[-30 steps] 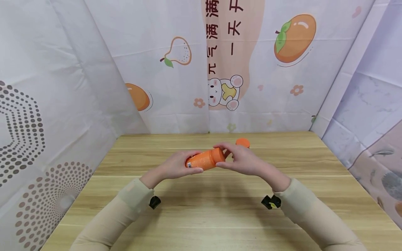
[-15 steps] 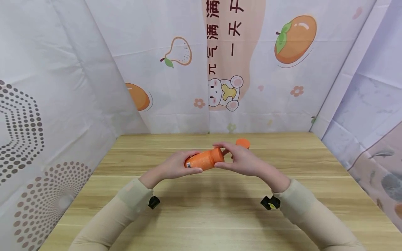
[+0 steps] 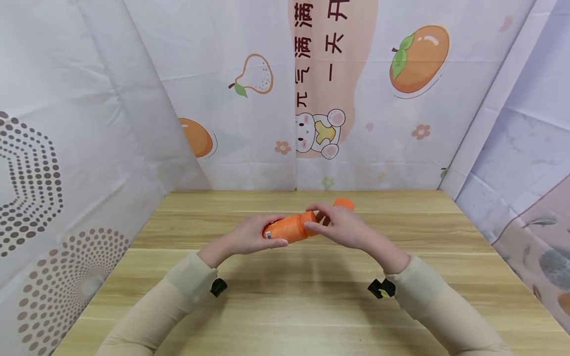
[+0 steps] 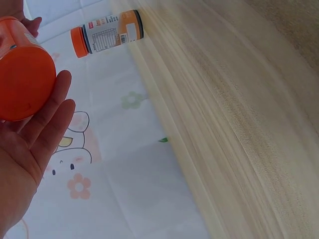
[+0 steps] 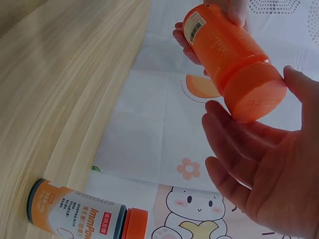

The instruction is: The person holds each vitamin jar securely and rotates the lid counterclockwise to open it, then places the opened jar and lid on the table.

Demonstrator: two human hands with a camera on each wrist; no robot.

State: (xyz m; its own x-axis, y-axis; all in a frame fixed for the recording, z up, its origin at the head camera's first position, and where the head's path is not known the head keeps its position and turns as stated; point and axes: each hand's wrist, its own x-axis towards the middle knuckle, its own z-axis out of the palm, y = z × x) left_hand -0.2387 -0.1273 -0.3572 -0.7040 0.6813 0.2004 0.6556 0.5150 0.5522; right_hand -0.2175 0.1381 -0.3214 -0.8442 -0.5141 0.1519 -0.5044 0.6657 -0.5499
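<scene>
In the head view, my left hand (image 3: 247, 236) grips an orange plastic bottle (image 3: 284, 229) by its base end, thumb below and fingers behind. The bottle lies tilted in the air, its orange screw cap (image 5: 255, 94) pointing right. At that cap, my right hand (image 3: 345, 227) pinches the rim between thumb and fingers. The right wrist view shows the thumb on one side of the cap and a fingertip on the other. The left wrist view has the bottle's round bottom (image 4: 26, 82) toward me, above the left fingers.
A second bottle (image 5: 79, 209), with a dark body, printed label and orange lid (image 3: 344, 203), stands on the wooden table (image 3: 285, 306) behind my right hand. A white printed curtain (image 3: 249, 123) hangs along the table's back edge.
My right thumb has slid up across the cap's side, and the right hand has shifted slightly. The left hand and the bottle have stayed nearly in place.
</scene>
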